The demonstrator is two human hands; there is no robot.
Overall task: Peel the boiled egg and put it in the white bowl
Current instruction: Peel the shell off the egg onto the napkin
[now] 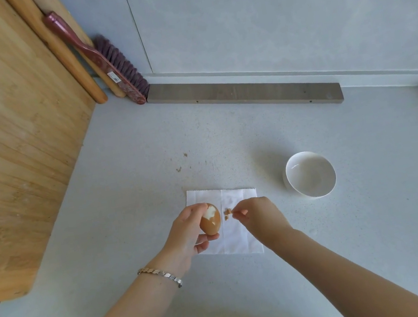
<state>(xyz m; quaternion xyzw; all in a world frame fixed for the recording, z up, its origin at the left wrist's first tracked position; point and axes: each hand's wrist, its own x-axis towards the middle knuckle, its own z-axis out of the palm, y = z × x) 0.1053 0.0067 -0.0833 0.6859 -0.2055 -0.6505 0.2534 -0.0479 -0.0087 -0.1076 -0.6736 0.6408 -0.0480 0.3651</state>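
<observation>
brown egg, partly peeled, sits in the left hand's grip; right hand pinches a shell bit over the napkin; white bowl toward the desk's right edge.

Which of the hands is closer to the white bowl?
The right hand: it pinches shell over the napkin, just left of the white bowl. The left hand holds the egg farther left.

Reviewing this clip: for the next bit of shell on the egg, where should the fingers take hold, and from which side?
At the ragged shell edge bordering the bare white patch on the egg, near its upper end. Come from the right: the left hand wraps the egg's left and bottom, leaving that side open toward the right hand, which hovers over the napkin by the shell bits.
</observation>
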